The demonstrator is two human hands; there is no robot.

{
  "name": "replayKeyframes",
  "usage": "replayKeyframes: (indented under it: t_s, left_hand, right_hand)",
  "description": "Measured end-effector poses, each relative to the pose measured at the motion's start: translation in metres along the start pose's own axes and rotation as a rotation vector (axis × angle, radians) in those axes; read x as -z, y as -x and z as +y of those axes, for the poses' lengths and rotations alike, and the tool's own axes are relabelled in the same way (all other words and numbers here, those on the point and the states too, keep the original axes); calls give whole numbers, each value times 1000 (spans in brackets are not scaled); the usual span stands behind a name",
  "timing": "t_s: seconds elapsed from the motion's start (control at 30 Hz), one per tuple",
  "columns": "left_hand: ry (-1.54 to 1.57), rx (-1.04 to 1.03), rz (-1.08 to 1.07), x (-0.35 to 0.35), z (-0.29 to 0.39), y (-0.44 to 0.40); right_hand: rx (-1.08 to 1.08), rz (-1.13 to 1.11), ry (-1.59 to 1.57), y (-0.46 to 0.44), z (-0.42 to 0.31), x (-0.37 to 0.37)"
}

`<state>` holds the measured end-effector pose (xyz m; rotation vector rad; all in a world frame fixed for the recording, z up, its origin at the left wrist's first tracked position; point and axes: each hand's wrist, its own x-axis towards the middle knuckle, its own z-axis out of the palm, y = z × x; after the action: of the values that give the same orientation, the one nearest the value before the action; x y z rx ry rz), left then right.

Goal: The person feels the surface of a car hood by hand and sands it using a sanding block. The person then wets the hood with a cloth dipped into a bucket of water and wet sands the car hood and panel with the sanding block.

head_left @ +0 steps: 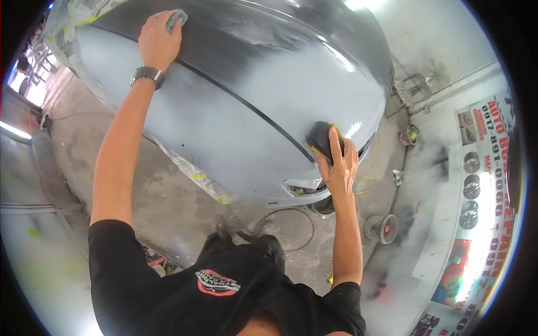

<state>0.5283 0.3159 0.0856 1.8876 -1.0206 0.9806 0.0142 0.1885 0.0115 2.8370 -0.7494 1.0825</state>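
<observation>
A car's front end, its hood (280,84) and fender (207,134) patched in light grey and dark grey, fills the upper middle of the head view. My left hand (158,43), with a watch on the wrist, is closed on a bunched grey-blue cloth (177,20) at the far part of the hood. At the front corner, my right hand (341,168) grips a black sanding block (320,138) with yellowish edges, against the hood beside the panel gap. Just below that hand is the headlight opening (302,187).
Masking film (196,175) hangs along the car's lower edge. A bucket (382,228), a smaller pot (409,134) and a chair (413,89) stand by the right wall. A hose (311,224) loops on the floor. A printed banner (487,196) covers the wall.
</observation>
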Motion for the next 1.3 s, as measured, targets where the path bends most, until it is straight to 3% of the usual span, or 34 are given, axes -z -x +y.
replayKeyframes:
  t_s: [0.1, 0.23, 0.33, 0.47, 0.53, 0.67, 0.77, 0.87, 0.9, 0.97, 1.0, 1.03, 1.07, 1.2, 1.3]
  left_hand:
    - [1, 43, 5, 0, 6, -1]
    - [-7, 46, -9, 6, 8, 3]
    - [-39, 9, 29, 9, 10, 1]
    - [11, 24, 42, 16, 27, 4]
    - [-22, -3, 80, 12, 23, 2]
    - [-37, 41, 66, 11, 30, -1]
    - [-39, -8, 78, 12, 29, -1]
    - [-34, -1, 85, 13, 32, 2]
    - [-31, 11, 90, 14, 30, 2]
    - [-18, 2, 72, 21, 37, 1]
    - [-12, 2, 67, 20, 39, 0]
    - [-41, 8, 81, 17, 37, 1]
    - [-75, 13, 97, 13, 36, 1]
    - [-98, 24, 20, 3, 13, -1]
    - [-49, -7, 42, 4, 14, 1]
  right_hand:
    - [197, -19, 26, -98, -20, -20]
    - [253, 78, 43, -233, -48, -77]
    - [283, -14, 55, -226, -45, -69]
    - [306, -100, 39, -93, -4, -10]
    - [343, 16, -30, -41, 18, -2]
    - [387, -60, 22, -140, 0, -22]
    - [385, 40, -35, -237, -10, -71]
    - [323, -5, 15, -233, -13, -67]
    - [410, 67, -71, -208, -3, -61]
    - [290, -148, -6, -127, 6, -14]
    - [380, -80, -88, -86, 16, 0]
    - [325, -136, -18, -44, 25, 12]
    - [333, -52, -43, -22, 38, 6]
    - [454, -117, -20, -145, 3, -25]
    - [353, -137, -41, -247, -38, -65]
